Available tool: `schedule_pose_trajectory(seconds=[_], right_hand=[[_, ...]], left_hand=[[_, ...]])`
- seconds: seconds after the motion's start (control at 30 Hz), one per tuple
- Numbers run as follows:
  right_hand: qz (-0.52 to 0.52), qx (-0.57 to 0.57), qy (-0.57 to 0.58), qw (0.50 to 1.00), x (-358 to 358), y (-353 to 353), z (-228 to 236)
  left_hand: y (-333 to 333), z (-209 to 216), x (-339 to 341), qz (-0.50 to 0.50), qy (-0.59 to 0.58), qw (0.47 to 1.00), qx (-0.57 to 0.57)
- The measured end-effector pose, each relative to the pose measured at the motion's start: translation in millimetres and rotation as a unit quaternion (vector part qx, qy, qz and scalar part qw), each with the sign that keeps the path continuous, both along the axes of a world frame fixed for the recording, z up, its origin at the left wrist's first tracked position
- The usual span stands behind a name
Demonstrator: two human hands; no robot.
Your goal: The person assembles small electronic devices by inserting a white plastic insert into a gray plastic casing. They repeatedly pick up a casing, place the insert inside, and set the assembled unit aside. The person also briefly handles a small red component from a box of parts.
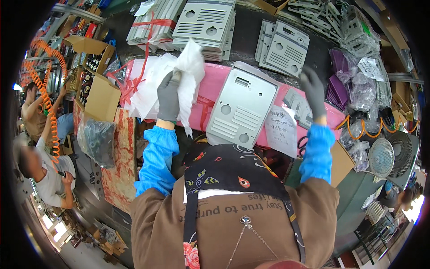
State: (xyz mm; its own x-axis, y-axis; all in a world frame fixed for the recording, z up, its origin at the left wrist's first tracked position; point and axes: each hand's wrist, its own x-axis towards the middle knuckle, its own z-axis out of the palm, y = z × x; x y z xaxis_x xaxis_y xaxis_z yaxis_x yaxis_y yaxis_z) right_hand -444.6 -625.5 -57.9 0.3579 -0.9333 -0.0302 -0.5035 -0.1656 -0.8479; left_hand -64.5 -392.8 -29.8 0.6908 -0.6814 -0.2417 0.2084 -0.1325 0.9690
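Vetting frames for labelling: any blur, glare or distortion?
Head view: right hand smeared, likely motion blur; sheet in left hand a bit soft at its top; panel fairly crisp, slots readable; bright patch at far right blown out; fisheye bends edges toward the black rim.

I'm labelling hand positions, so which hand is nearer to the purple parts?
Right. The right hand is just left of the purple parts; the left hand is much farther left, beyond the grey panel, holding a white sheet.
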Motion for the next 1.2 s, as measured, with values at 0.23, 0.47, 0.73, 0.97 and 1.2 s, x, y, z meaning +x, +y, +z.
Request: schedule_pose_trajectory(seconds=[0.23, 0.47, 0.73, 0.97, 1.2], right_hand=[[-0.027, 0.086, 0.059, 0.994, -37, 152, -3], [0.012, -0.119, 0.229, 0.966, 18, 124, 23], [-0.069, 0.146, 0.014, 0.987, 8, 111, -35], [-0.116, 0.132, -0.020, 0.984, 8, 103, -82], [-0.304, 0.248, -0.485, 0.782, -41, 109, -99]], left_hand=[[30, -8, 76, 0.056, -0.235, 0.966, 0.095], [16, -15, 83, -0.017, -0.357, 0.929, 0.092], [12, -70, 67, -0.218, -0.650, 0.689, 0.233], [-8, 13, 57, 0.016, -0.625, 0.780, 0.032], [-8, 34, 71, 0.057, -0.587, 0.807, -0.003]])
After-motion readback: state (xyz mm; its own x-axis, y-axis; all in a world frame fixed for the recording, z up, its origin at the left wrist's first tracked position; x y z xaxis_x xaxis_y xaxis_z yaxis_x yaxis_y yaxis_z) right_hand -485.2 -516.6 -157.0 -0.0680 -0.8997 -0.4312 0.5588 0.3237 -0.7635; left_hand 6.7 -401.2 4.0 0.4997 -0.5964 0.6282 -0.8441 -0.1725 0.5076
